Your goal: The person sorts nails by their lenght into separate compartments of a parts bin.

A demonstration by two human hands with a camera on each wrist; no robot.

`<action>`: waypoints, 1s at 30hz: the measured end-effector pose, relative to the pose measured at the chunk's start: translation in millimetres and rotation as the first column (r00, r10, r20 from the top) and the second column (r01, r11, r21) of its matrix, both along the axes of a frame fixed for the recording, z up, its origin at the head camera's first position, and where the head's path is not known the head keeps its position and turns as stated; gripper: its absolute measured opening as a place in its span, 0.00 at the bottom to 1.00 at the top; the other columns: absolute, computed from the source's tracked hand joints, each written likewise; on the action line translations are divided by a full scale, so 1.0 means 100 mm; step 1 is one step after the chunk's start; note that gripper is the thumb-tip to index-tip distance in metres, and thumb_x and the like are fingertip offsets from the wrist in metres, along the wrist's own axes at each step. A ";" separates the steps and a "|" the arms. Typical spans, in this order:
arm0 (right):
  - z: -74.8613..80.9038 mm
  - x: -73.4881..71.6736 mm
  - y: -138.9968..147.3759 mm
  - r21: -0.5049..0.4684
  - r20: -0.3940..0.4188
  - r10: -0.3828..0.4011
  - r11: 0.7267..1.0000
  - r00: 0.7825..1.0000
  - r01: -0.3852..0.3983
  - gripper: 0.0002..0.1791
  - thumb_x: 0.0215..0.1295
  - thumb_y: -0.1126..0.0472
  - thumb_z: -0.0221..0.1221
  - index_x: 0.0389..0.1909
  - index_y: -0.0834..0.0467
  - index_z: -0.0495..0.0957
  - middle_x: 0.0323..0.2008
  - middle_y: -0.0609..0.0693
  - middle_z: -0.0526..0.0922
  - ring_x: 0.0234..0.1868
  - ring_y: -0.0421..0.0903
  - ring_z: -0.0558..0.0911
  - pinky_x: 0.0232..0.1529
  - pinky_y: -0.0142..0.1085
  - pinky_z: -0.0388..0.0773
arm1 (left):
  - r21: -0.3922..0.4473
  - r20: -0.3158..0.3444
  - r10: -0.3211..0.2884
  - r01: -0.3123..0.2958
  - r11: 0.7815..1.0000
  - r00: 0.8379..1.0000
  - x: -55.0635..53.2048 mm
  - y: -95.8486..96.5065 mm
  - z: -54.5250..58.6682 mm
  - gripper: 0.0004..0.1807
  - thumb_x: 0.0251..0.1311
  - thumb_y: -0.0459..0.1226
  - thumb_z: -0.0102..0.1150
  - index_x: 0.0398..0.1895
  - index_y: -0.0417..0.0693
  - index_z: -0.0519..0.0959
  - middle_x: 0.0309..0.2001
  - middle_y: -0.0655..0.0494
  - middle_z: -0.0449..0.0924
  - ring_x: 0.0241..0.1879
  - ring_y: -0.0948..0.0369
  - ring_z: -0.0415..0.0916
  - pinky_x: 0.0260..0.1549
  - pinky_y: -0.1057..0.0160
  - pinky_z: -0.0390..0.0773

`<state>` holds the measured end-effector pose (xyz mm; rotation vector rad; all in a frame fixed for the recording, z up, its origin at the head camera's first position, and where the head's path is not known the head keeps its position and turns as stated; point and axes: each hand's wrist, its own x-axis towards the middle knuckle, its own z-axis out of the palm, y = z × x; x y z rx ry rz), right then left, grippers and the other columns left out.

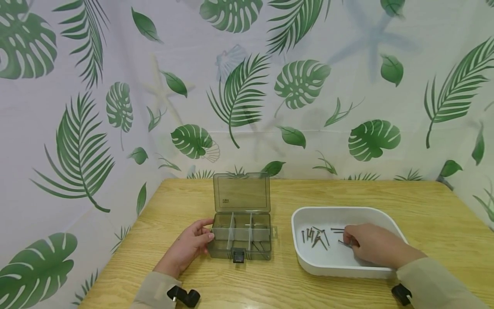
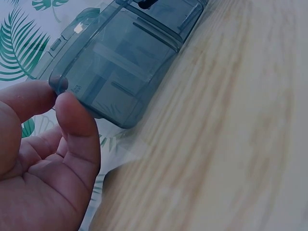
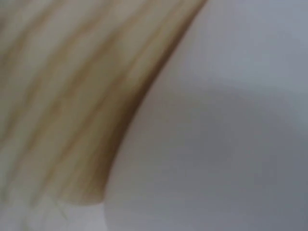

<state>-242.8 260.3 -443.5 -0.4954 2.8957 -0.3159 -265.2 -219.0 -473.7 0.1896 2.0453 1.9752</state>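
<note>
A smoky clear compartment box [image 1: 240, 244] stands on the table with its lid [image 1: 242, 193] raised at the back. My left hand [image 1: 190, 243] holds its left wall, and in the left wrist view the thumb and a finger of the left hand [image 2: 57, 144] pinch the corner of the box [image 2: 110, 91]. A few thin screws [image 1: 259, 246] lie in the front right compartment. My right hand [image 1: 376, 244] reaches into a white tray [image 1: 322, 268], fingers curled, with a screw [image 1: 343, 243] at the fingertips. Several more screws [image 1: 317, 237] lie loose at the tray's left.
The wooden table [image 1: 247, 285] carries the box at the centre and the tray to its right. Leaf-printed cloth [image 1: 247, 107] hangs behind and along the left side. The right wrist view holds only the tray's blurred outer wall [image 3: 216, 144] and wood grain.
</note>
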 end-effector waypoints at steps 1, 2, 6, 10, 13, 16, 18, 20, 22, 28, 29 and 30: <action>0.00 0.00 0.00 -0.004 -0.003 0.001 1.000 1.000 -0.001 0.08 0.56 0.65 0.58 0.31 0.46 0.75 0.23 0.38 0.71 0.25 0.39 0.69 0.28 0.37 0.66 | -0.001 -0.001 0.000 0.000 1.000 1.000 0.00 0.00 0.00 0.28 0.64 0.32 0.54 0.67 0.41 0.60 0.41 0.48 0.67 0.33 0.57 0.66 0.25 0.64 0.74; 0.00 0.00 0.00 -0.010 -0.008 0.000 1.000 1.000 0.000 0.08 0.56 0.65 0.58 0.31 0.46 0.75 0.22 0.38 0.71 0.25 0.39 0.69 0.28 0.36 0.66 | -0.001 0.000 0.001 -0.001 1.000 1.000 0.00 0.00 0.00 0.28 0.64 0.32 0.54 0.67 0.41 0.60 0.41 0.48 0.67 0.34 0.57 0.66 0.25 0.64 0.74; 0.02 0.01 -0.01 -0.035 -0.054 0.006 0.999 0.998 -0.008 0.11 0.55 0.66 0.57 0.34 0.45 0.75 0.22 0.39 0.70 0.25 0.39 0.68 0.28 0.36 0.65 | -0.004 0.001 0.004 -0.004 1.000 1.000 0.01 0.01 0.00 0.28 0.64 0.31 0.53 0.67 0.41 0.60 0.41 0.48 0.67 0.34 0.57 0.66 0.25 0.65 0.74; 0.03 0.00 -0.01 -0.056 -0.086 0.013 0.998 0.996 -0.018 0.13 0.54 0.66 0.57 0.35 0.44 0.76 0.22 0.39 0.69 0.26 0.39 0.68 0.30 0.36 0.65 | -0.009 0.001 0.003 -0.003 1.000 1.000 0.01 0.01 0.00 0.28 0.65 0.32 0.53 0.67 0.42 0.60 0.41 0.48 0.67 0.34 0.57 0.65 0.25 0.64 0.74; 0.06 0.00 -0.03 -0.080 -0.100 0.027 0.996 0.995 -0.035 0.12 0.55 0.67 0.58 0.35 0.45 0.77 0.22 0.39 0.69 0.27 0.38 0.68 0.31 0.36 0.66 | -0.012 0.001 0.000 0.000 1.000 1.000 0.01 0.00 0.01 0.28 0.65 0.33 0.53 0.67 0.42 0.60 0.41 0.48 0.67 0.35 0.56 0.65 0.25 0.64 0.74; 0.11 0.02 -0.08 -0.108 -0.116 0.034 0.993 0.993 -0.047 0.12 0.55 0.67 0.57 0.36 0.46 0.78 0.23 0.37 0.69 0.28 0.37 0.69 0.31 0.35 0.67 | -0.012 0.002 -0.003 0.003 1.000 1.000 0.01 0.00 0.02 0.28 0.65 0.33 0.53 0.68 0.42 0.60 0.41 0.48 0.67 0.34 0.56 0.65 0.25 0.64 0.74; 0.15 0.03 -0.11 -0.127 -0.132 0.041 0.990 0.990 -0.058 0.13 0.55 0.67 0.57 0.37 0.46 0.78 0.23 0.37 0.70 0.28 0.37 0.69 0.32 0.35 0.67 | -0.011 0.002 -0.003 0.003 1.000 1.000 0.02 0.00 0.02 0.29 0.65 0.33 0.54 0.68 0.42 0.60 0.40 0.48 0.67 0.34 0.56 0.65 0.25 0.64 0.74; 0.19 0.05 -0.15 -0.145 -0.148 0.044 0.987 0.988 -0.065 0.13 0.55 0.67 0.57 0.38 0.46 0.78 0.23 0.36 0.70 0.28 0.36 0.69 0.32 0.34 0.68 | -0.007 0.003 0.000 0.000 1.000 1.000 0.02 0.01 0.02 0.29 0.64 0.33 0.54 0.67 0.42 0.60 0.40 0.48 0.67 0.33 0.57 0.65 0.25 0.64 0.74; 0.23 0.07 -0.20 -0.162 -0.166 0.054 0.984 0.985 -0.081 0.13 0.56 0.67 0.57 0.39 0.46 0.78 0.23 0.36 0.70 0.27 0.35 0.70 0.31 0.33 0.68 | -0.005 0.002 0.002 -0.002 1.000 1.000 0.02 0.01 0.02 0.29 0.64 0.32 0.54 0.67 0.42 0.60 0.40 0.48 0.67 0.32 0.57 0.65 0.25 0.65 0.74; 0.33 0.09 -0.38 -0.215 -0.158 0.050 0.973 0.986 -0.083 0.13 0.57 0.66 0.56 0.41 0.47 0.78 0.23 0.36 0.71 0.26 0.35 0.70 0.28 0.31 0.69 | -0.005 -0.001 0.000 0.000 1.000 1.000 0.00 0.00 0.01 0.29 0.64 0.33 0.55 0.67 0.41 0.60 0.40 0.48 0.67 0.33 0.57 0.65 0.25 0.65 0.74; 0.34 0.09 -0.41 -0.224 -0.156 0.048 0.971 0.987 -0.082 0.13 0.57 0.66 0.56 0.41 0.47 0.78 0.23 0.36 0.71 0.26 0.35 0.70 0.28 0.31 0.69 | -0.005 -0.001 0.000 0.000 1.000 1.000 0.00 0.00 0.01 0.29 0.64 0.33 0.55 0.67 0.41 0.60 0.40 0.48 0.67 0.33 0.57 0.65 0.25 0.65 0.74; 0.36 0.09 -0.44 -0.235 -0.157 0.052 0.968 0.986 -0.089 0.13 0.58 0.66 0.56 0.41 0.47 0.78 0.23 0.36 0.71 0.26 0.35 0.70 0.28 0.31 0.69 | -0.005 -0.003 -0.002 0.002 1.000 1.000 0.00 0.00 0.00 0.29 0.64 0.32 0.54 0.67 0.41 0.60 0.40 0.48 0.67 0.33 0.57 0.65 0.25 0.65 0.74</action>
